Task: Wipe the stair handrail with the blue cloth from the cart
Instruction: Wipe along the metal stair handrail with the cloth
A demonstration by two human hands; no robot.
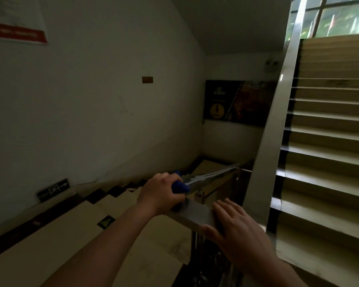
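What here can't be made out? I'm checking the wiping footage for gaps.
- Blue cloth: head view, mostly hidden under the left hand; only an edge shows.
- Handrail: its lower run fades into dim, blurry light.
- Right hand: lies flat on the handrail; whether the palm touches is unclear.
- Red-striped notice: cut off by the top-left edge, text blurred.
- Dark poster: lettering too small.
- Cart: out of view.

Left hand (161,193): bare, no glove, no ring or watch showed.
Right hand (235,230): bare, ungloved.
Forearms: both uncovered to the frame's near edge; no sleeve showed.
Fingers (229,208): slim, nails short and unpainted.
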